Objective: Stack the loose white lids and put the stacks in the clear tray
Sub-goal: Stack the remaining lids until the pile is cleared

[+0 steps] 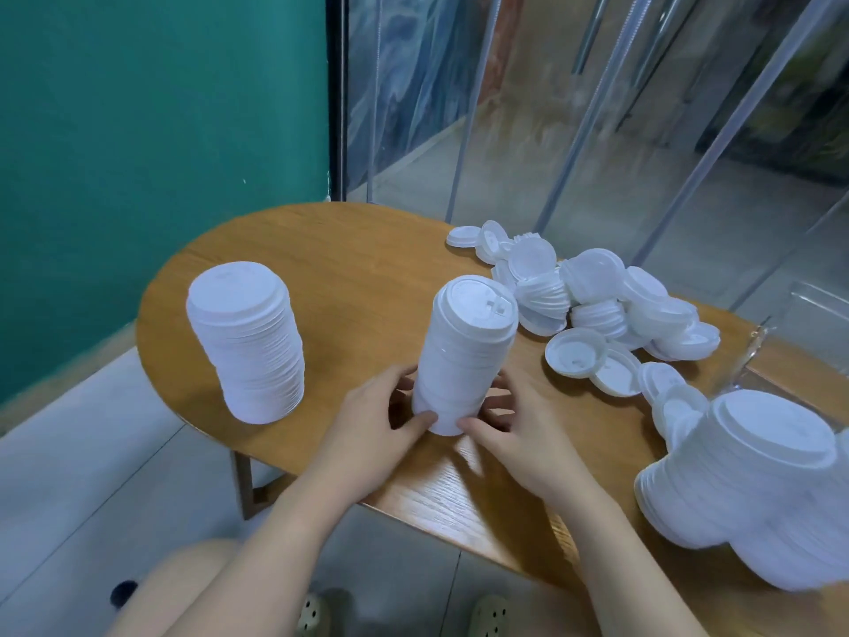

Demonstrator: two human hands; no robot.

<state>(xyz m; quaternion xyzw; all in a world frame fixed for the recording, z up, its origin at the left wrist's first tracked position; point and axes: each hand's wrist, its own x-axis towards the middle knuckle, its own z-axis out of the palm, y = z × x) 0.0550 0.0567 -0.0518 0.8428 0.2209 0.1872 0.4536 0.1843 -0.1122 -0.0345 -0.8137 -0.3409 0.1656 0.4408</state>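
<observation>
Both forearms reach in from below, and the left hand (374, 422) and right hand (510, 425) cup the base of a tall stack of white lids (464, 356) standing near the middle of the tabletop (349, 250), fingers curled round it from either side. A second stack (248, 342) stands apart to the left. Loose lids (597, 305) lie heaped to the right, near a clear tray (817, 301) at the right edge. A teal wall (151, 121) and clear plastic strip curtains (574, 108) stand behind.
</observation>
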